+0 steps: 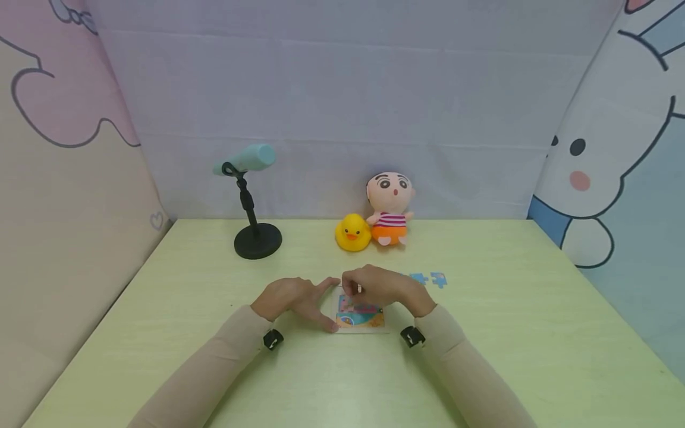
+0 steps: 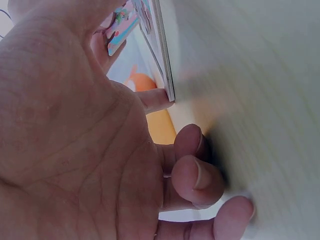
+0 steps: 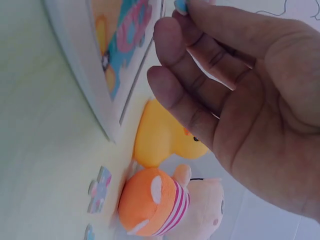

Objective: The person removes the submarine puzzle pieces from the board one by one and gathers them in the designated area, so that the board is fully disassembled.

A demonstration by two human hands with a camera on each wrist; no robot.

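Observation:
A framed jigsaw puzzle (image 1: 361,321) lies flat on the table, its pale frame (image 3: 82,65) around a colourful picture. My left hand (image 1: 299,298) is at the left side of the frame, thumb and index finger spread to its near and far corners. In the left wrist view the index finger touches the board's edge (image 2: 166,65), and the other fingers bend loosely by the tabletop. Above the board, my right hand (image 1: 377,285) pinches a small puzzle piece (image 2: 122,32) between thumb and fingertips. Only a light blue bit of that piece shows in the right wrist view.
Loose puzzle pieces (image 1: 439,279) lie right of the board, partly hidden by the right hand. Behind stand a yellow rubber duck (image 1: 353,233) and a plush doll (image 1: 390,208). A black stand (image 1: 258,241) holding a mint-green cylinder (image 1: 248,159) is at the back left.

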